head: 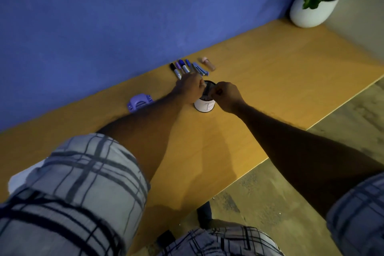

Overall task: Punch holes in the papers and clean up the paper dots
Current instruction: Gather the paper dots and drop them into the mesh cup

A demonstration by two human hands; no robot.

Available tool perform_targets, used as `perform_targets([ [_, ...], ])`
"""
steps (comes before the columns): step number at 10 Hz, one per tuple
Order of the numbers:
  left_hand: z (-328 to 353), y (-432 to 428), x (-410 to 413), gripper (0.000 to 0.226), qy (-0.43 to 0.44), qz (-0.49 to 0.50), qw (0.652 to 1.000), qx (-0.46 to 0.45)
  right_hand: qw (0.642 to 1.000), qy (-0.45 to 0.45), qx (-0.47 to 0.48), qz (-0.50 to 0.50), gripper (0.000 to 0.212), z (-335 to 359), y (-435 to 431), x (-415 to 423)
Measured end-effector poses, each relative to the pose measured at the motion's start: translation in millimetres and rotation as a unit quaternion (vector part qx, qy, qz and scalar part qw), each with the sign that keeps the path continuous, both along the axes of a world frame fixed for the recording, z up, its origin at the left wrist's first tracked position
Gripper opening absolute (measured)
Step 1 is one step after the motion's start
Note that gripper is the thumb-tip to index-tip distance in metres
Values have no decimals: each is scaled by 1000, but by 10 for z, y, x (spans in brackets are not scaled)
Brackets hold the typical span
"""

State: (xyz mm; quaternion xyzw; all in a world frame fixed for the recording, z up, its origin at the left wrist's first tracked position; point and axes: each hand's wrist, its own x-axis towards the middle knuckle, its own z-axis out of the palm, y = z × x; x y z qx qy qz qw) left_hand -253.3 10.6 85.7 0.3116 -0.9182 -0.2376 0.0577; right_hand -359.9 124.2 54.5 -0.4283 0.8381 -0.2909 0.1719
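A white cup (204, 106) with a dark rim stands on the wooden table (270, 72). My left hand (189, 89) curls against the cup's left side and rim and grips it. My right hand (226, 95) hovers at the right of the rim with its fingers curled and the tips pinched together over the mouth. Whatever is between them is too small to make out. A purple hole punch (140, 102) lies on the table left of my left forearm. A white sheet of paper (20, 176) shows at the near left, mostly hidden under my sleeve.
Behind the cup, by the blue wall, lie several markers (180, 67), a blue stapler (200, 68) and a pinkish glue stick (208, 64). A white pot (311, 8) with a green plant stands at the table's far right. The table's front edge runs diagonally, with floor beyond it.
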Motion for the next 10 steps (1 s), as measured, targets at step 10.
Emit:
perform_targets([
  [10, 110, -180, -19, 19, -39, -40, 998, -22, 983, 110, 66, 130, 23, 198, -163, -207],
])
